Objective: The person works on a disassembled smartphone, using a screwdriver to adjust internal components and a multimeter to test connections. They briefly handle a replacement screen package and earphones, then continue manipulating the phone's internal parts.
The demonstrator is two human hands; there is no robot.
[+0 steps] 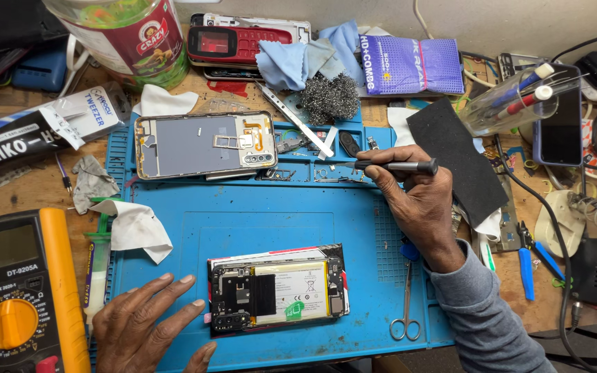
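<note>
The blue work mat (257, 214) serves as the landmark. Near its front edge lies an opened phone (278, 289), back cover off, its pale battery and dark circuit board showing. The phone's long axis runs left to right, almost parallel to the mat's front edge, with the board end toward the left hand and the battery end toward the right.

The left hand (148, 324) rests flat on the mat's front left corner, fingers spread and curled around nothing, fingertips just beside the phone's left end; whether they touch it I cannot tell.

The right hand (412, 197) hovers over the mat's right rear part, fingers closed around a slim dark screwdriver (396, 166). The tool lies nearly level, left to right, its thin tip pointing left over the parts trays along the mat's rear edge.

A separate phone back frame (205, 145) lies across the mat's rear left, also lengthwise left to right. A crumpled white tissue (133, 228) sits on the mat's left edge. Small scissors (406, 304) lie on the mat's right side, handles toward the front. Off the mat's left edge stands a yellow multimeter (22, 297). A black pad (459, 159) overlaps the mat's right rear corner. Behind the mat are a ball of steel wool (332, 97), a blue cloth (298, 59) and a red keypad phone (233, 43). Between the two hands the mat is bare, so nothing blocks the opened phone.
</note>
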